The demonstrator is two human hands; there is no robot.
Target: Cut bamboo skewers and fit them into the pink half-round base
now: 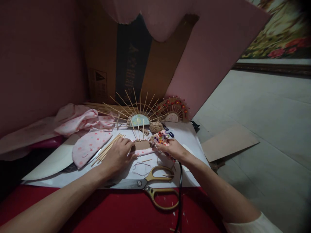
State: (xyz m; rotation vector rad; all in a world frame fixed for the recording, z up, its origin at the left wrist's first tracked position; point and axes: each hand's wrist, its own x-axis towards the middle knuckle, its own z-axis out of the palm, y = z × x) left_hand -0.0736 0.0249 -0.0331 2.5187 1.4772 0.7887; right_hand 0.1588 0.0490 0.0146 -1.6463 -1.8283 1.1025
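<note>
My left hand (119, 152) grips the left edge of a brown cardboard half-circle (143, 145) trimmed with pink dotted fabric. A few thin sticks (138, 129) stand up from its far side. My right hand (173, 149) is closed around a colourful patterned glue gun (161, 137) with a black cord (180, 194) trailing toward me. The gun's tip is close to the cardboard's right end; whether they touch I cannot tell. Beside my left hand lies a bundle of loose sticks (107, 150). Scissors (148, 184) with gold handles lie open in front of the cardboard.
Behind my hands stand a half-circle with fanned sticks (139, 120), a twine ball (156, 127) and a red-beaded fan piece (173, 116). Dotted fabric (85, 121) and a fabric-covered half-circle (89, 147) lie left. A cardboard box (102, 55) rises behind; a flat board (229, 144) lies right.
</note>
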